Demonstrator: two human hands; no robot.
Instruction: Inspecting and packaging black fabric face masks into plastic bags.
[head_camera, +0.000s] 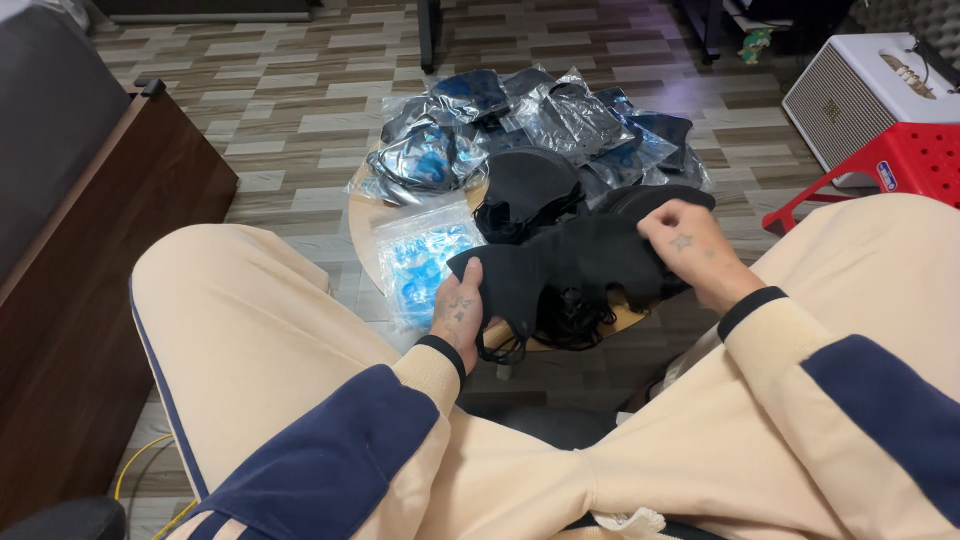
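Gripping 1 limp black face mask (570, 265), left hand (458, 308) and right hand (690, 245) pinch its ends.

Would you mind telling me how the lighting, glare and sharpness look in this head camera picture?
Head view: even indoor light, soft shadows; glare glints off the clear bagged masks and the empty clear bags; the loose black masks between the left hand and right hand merge into one dark mass with little detail; wide-angle stretch enlarges the cream sleeves at the edges; focus is fairly sharp throughout.
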